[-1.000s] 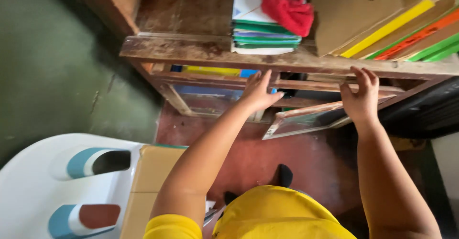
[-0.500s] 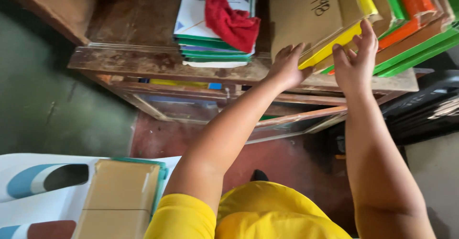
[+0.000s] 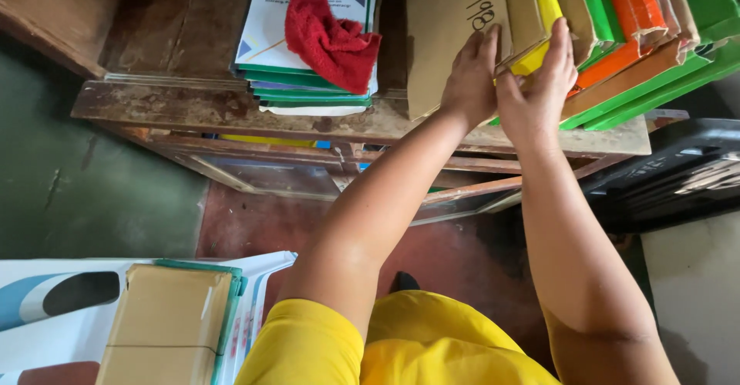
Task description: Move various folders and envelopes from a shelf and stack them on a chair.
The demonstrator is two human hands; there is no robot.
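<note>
Folders in yellow, orange, green and brown card [image 3: 617, 38] leaned in a slanted row on the top board of a worn wooden shelf unit [image 3: 231, 107], their long edges running up and away to the right, and the yellow folder [image 3: 543, 3] near the middle of the row was the one both hands had reached. It lay directly ahead of the hands, between them, with the right hand the closer fit along its edge. A large brown card folder [image 3: 447, 38] stood at the left end of the row. Farther left on the same board sat a flat stack of green-edged books [image 3: 308, 92] with a red cloth [image 3: 331, 42] crumpled on top. The left hand [image 3: 472, 77] lay flat and open against the brown folder, fingers straight, seemingly pressing it aside rather than gripping it. The right hand [image 3: 536, 84] was curled partway, thumb and fingers pinching the lower corner of the yellow folder, though how firmly was hard to tell from above. At the lower left, a taped brown parcel [image 3: 166, 323] rested on a white plastic seat [image 3: 46, 292].
</note>
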